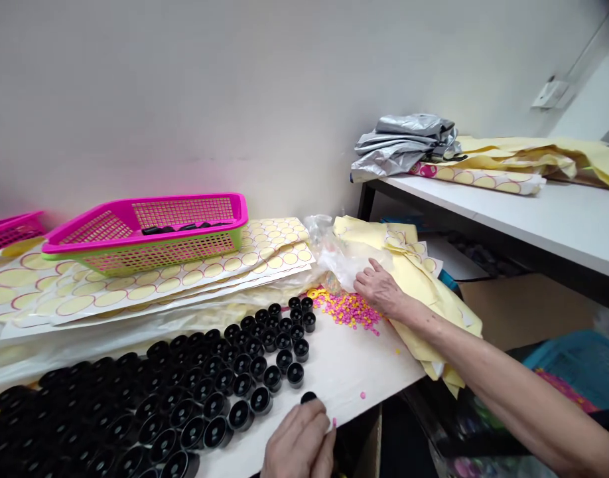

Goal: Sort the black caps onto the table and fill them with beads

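At the front edge of the table, my left hand (pixel 297 441) is closed with its fingers curled. A round black cap (pixel 308 397) shows at its fingertips. My right hand (pixel 381 290) reaches forward to a pile of small pink and yellow pieces (pixel 347 311), its fingers bent beside a clear plastic bag (pixel 337 262). What those fingertips grip is hidden. Left of the pile stand many black caps (pixel 215 405) in close rows, their hollow sides up. One pink piece (pixel 334 423) lies by my left fingers, and another (pixel 363 395) lies apart on the tabletop.
A pink and green basket (pixel 145 249) with black parts stands on sheets printed with circles (pixel 265 255). Yellow paper (pixel 424 312) hangs over the table's right end. A higher white table (pixel 558 212) bears silver bags (pixel 408 143). Below it is a blue basket (pixel 593 358).
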Demonstrator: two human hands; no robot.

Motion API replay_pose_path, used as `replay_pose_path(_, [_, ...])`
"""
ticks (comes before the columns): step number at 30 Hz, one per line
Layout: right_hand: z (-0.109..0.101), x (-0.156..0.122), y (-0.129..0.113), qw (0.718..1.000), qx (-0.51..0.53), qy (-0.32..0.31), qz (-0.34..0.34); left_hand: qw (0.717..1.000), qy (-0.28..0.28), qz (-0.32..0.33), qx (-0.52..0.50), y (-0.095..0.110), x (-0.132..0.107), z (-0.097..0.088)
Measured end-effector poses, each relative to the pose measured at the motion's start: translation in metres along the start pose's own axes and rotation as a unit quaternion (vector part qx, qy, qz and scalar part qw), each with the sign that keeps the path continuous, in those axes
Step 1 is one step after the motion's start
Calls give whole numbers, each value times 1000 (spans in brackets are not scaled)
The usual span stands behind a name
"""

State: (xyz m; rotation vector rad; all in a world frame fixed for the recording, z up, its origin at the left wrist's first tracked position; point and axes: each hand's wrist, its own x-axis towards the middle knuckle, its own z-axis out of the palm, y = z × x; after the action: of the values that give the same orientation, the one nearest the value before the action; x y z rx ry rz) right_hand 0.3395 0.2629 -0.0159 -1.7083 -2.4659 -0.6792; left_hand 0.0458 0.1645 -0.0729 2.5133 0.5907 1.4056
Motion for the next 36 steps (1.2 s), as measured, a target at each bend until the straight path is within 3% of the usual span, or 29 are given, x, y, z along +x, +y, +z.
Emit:
replay_pose_path(4, [-8, -8, 5, 998, 14, 55, 9, 997, -33, 3, 64, -19, 82, 0])
replay_pose_path(8, [-19, -9, -1, 994, 42, 92, -46, 956, -175, -8, 235, -56, 160, 35])
replay_pose_path(11, [-24, -12, 3, 990, 56, 129, -23, 937, -230, -56, 255, -87, 195, 65])
replay_pose_path(15, [-35, -4, 42, 978, 71, 176, 84, 938, -216, -131, 238, -120, 225, 82])
replay_pose_path(18, [-48, 15, 72, 966, 67, 191, 159, 942, -175, -173, 226, -134, 249, 80])
replay_pose_path(20, [-55, 27, 77, 962, 57, 192, 185, 945, -141, -193, 225, -139, 265, 77])
replay_pose_path(23, [-54, 40, 57, 978, 50, 143, 142, 944, -95, -214, 233, -143, 283, 70])
replay_pose_path(26, [-32, 50, 30, 992, 58, 59, 93, 941, -74, -224, 243, -146, 290, 65])
replay_pose_path(32, [14, 70, 25, 985, 69, -73, 142, 940, -43, -192, 278, -137, 283, 53])
replay_pose_path(34, [17, 68, 27, 985, 77, -104, 113, 952, -61, -113, 279, -134, 273, 49])
replay_pose_path(36, [13, 59, 25, 987, 82, -122, 66, 949, -161, 66, 263, -134, 263, 48])
